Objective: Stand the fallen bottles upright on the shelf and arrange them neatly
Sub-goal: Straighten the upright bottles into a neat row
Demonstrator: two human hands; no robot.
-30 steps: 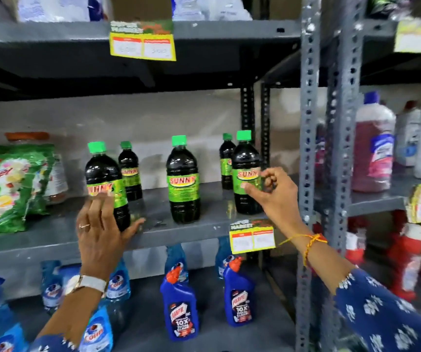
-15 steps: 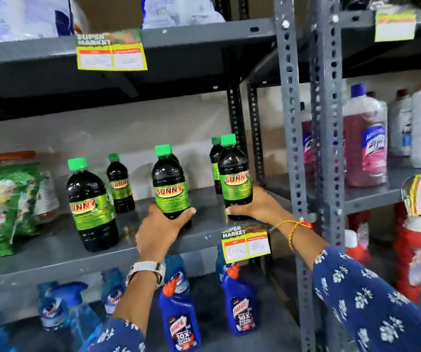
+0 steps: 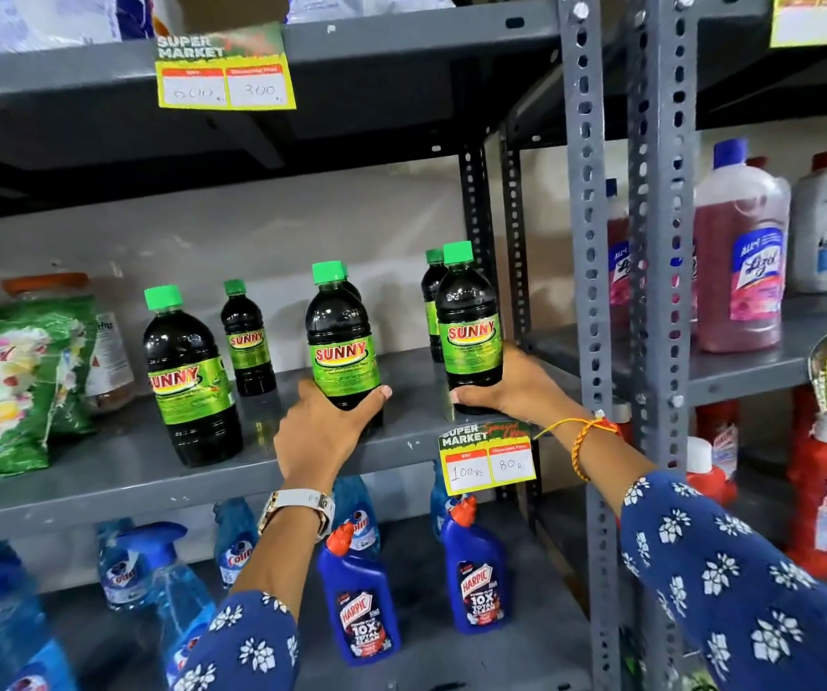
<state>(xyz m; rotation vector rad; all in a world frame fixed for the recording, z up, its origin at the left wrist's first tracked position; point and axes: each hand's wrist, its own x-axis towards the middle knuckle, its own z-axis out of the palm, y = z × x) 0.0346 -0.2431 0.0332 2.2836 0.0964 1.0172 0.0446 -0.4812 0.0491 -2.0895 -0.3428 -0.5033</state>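
Several dark Sunny bottles with green caps stand upright on the grey middle shelf (image 3: 117,471). My left hand (image 3: 324,431) is wrapped around the base of the middle front bottle (image 3: 340,336). My right hand (image 3: 506,386) grips the base of the right front bottle (image 3: 468,321). A third front bottle (image 3: 187,376) stands alone at the left. Behind are a smaller-looking bottle (image 3: 247,336) at the back left and another bottle (image 3: 432,301) partly hidden behind the right one. A further cap peeks out behind the middle bottle.
Green detergent bags (image 3: 7,381) and a jar (image 3: 107,351) fill the shelf's left end. A price tag (image 3: 486,456) hangs on the shelf edge. Perforated uprights (image 3: 588,291) bound the right side, with pink Lizol bottles (image 3: 738,261) beyond. Blue Harpic bottles (image 3: 361,605) and spray bottles stand below.
A second ago my left hand was at the left front bottle; it has moved right onto the middle bottle. My right hand dropped from the right bottle's label to its base. The camera moved closer.
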